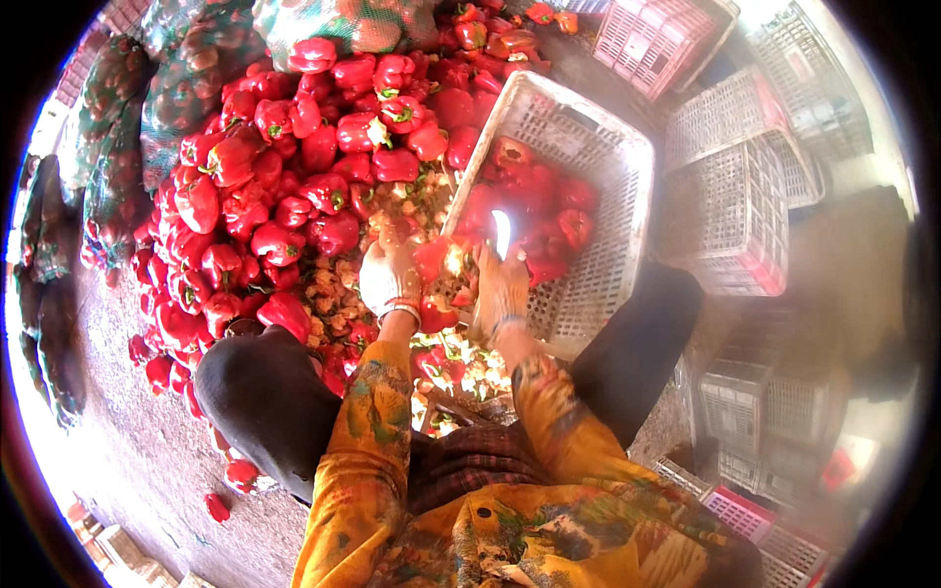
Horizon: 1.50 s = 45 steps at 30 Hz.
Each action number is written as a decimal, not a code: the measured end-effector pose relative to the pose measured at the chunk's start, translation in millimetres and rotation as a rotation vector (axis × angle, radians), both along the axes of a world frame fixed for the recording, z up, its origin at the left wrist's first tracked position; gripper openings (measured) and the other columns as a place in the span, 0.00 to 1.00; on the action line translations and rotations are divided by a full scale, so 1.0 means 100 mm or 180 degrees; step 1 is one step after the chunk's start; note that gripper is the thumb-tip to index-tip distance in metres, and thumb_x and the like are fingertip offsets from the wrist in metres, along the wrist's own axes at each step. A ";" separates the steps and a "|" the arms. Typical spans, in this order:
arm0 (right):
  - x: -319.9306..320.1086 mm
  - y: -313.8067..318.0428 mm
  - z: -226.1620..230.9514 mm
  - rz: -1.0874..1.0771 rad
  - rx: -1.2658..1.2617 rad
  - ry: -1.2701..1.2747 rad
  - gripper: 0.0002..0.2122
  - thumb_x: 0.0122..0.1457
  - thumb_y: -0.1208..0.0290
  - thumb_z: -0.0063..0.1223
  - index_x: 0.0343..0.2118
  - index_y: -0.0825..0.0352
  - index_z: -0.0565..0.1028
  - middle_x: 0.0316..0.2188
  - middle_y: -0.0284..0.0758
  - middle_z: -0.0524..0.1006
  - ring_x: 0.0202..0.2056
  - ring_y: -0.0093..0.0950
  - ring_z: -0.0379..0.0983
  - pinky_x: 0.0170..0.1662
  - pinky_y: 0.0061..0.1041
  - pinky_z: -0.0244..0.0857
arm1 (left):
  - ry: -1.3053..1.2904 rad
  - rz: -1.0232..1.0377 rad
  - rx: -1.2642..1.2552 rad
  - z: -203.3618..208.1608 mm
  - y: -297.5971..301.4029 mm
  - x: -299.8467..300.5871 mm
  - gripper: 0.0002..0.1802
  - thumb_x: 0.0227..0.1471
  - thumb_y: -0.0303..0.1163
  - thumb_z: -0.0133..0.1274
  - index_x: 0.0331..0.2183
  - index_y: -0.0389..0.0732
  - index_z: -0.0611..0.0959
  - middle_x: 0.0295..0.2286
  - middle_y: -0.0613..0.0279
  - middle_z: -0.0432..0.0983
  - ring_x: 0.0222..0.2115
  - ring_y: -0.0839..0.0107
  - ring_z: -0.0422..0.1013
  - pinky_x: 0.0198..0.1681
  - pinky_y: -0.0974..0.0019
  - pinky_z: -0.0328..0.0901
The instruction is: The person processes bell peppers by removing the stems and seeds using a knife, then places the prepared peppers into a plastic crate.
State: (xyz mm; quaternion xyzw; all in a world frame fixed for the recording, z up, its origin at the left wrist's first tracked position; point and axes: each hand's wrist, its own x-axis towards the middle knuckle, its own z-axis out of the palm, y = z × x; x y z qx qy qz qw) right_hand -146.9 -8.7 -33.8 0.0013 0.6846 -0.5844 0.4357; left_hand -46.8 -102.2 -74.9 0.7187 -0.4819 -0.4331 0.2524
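My left hand (390, 276), in a pale glove, is closed on a red bell pepper (428, 259) at its right side; the pepper is somewhat blurred. Close by on the right, my gloved right hand (502, 292) is wrapped round a knife (503, 233). Its short curved blade points away from me and shines brightly, while the handle is hidden in the fist. Just beyond the right hand, a white plastic crate (613, 147) stands tilted in view, partly filled with red bell peppers (554, 211). Pale pepper cores and trimmings (338, 294) lie below and around the left hand.
A large heap of red bell peppers (279, 196) spreads to the left and far side. Green mesh sacks (201, 93) stand behind it. Stacked white and pink crates (725, 216) line the right. My knees (260, 402) flank the work spot, and a stray pepper (240, 475) lies on the floor.
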 end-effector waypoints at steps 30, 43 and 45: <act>-0.13 0.56 0.49 0.0993 0.0566 0.1293 0.18 0.63 0.58 0.46 0.47 0.67 0.77 0.27 0.37 0.76 0.25 0.26 0.74 0.29 0.27 0.64 | 0.1070 -0.0950 -0.1636 0.60 0.94 -0.18 0.13 0.59 0.40 0.56 0.34 0.39 0.81 0.21 0.65 0.72 0.22 0.81 0.65 0.26 0.72 0.62; 0.50 0.71 0.32 0.3135 0.0662 0.2237 0.18 0.57 0.63 0.61 0.49 0.61 0.77 0.26 0.40 0.80 0.26 0.36 0.78 0.32 0.34 0.70 | -0.1363 0.0853 -0.1852 -0.39 -0.32 1.28 0.30 0.48 0.40 0.64 0.50 0.35 0.77 0.37 0.54 0.80 0.33 0.60 0.77 0.36 0.64 0.69; 0.44 0.60 0.31 0.3048 0.0416 0.2488 0.16 0.56 0.68 0.60 0.47 0.68 0.77 0.33 0.45 0.81 0.34 0.36 0.80 0.37 0.31 0.71 | -0.0901 0.1919 0.0214 -0.78 -0.40 1.70 0.27 0.50 0.39 0.62 0.49 0.38 0.77 0.38 0.52 0.80 0.39 0.58 0.75 0.40 0.59 0.69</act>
